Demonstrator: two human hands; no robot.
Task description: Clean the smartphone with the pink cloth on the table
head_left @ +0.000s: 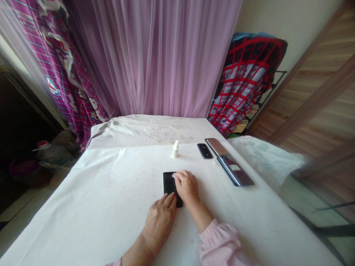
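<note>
A black smartphone (169,181) lies flat on the white-covered table, its dark screen facing up. My left hand (162,212) rests on the lower end of it, fingers stretched out and lying flat. Over the upper right of the phone, my right hand (188,187) is closed with its fingers pinched. A small bit of whitish-pink cloth or tissue (173,175) pokes out from those fingertips against the screen; most of it is hidden. Just beyond the phone stands a small white dropper-style bottle (175,149), upright.
To the right lie a small dark phone (204,151), a brownish phone (216,146) and a larger grey-blue phone (235,170) with a label. The white tablecloth (111,195) covers the table. Purple curtains (166,55) hang behind; a plastic bag (263,155) is beyond the right edge.
</note>
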